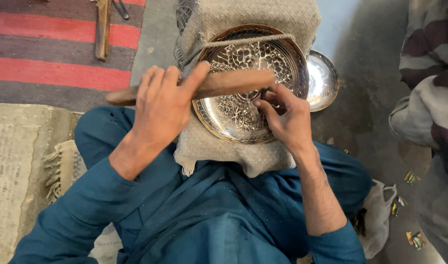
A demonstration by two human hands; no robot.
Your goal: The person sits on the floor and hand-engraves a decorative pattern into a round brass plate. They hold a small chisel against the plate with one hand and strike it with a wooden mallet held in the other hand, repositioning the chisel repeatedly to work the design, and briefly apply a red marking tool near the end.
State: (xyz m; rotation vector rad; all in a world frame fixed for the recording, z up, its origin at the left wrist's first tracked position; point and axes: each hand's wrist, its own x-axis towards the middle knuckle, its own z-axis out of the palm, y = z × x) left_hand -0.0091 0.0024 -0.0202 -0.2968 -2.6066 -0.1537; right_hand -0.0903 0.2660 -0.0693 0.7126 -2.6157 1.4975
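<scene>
A round engraved metal plate (pixel 243 56) lies on a block wrapped in coarse sackcloth (pixel 209 146) in front of my lap, with a rope across its top edge. My left hand (pixel 160 105) grips a flat wooden stick (pixel 233 82) and holds it level over the plate. My right hand (pixel 287 117) pinches a small dark metal punch (pixel 263 93), its tip set on the plate's patterned middle. The stick's end hovers just above the punch.
A second, plain shiny dish (pixel 324 80) leans behind the block on the right. A red striped rug (pixel 47 49) with a wooden tool (pixel 103 29) lies at the top left. Another person in striped cloth (pixel 429 98) sits at right. A white bag (pixel 380 210) and scattered wrappers lie on the floor.
</scene>
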